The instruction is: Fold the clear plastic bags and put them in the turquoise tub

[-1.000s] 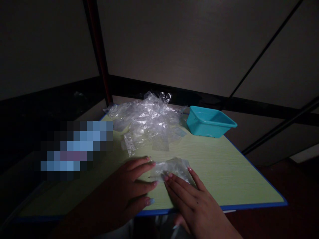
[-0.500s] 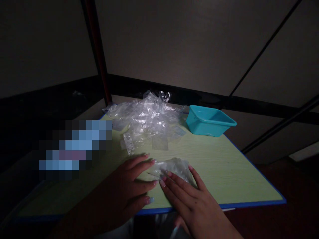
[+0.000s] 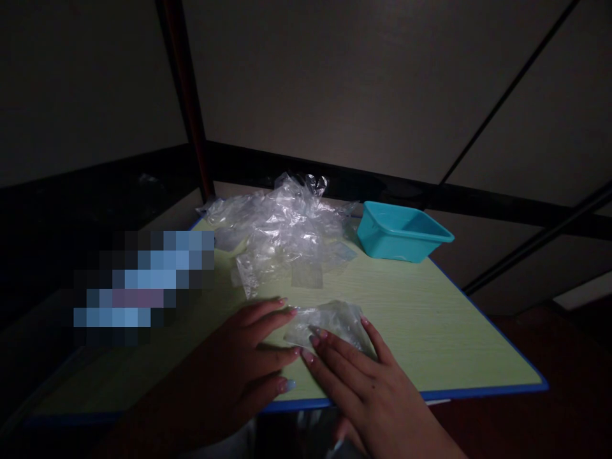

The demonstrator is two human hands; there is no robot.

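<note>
From here I judge the step to be smoothing the wrinkled, translucent plastic film [image 3: 340, 315], flat near the front of the pale-green, blue-edged table [image 3: 459, 344]; next calls for light, even pressure. My right hand [image 3: 370, 381] lies palm-down across it, fingers extended; my left hand [image 3: 239, 357] splays at its left edge, grasping nothing.

No text, label, brand, number or sign can be read anywhere in the head view.
</note>
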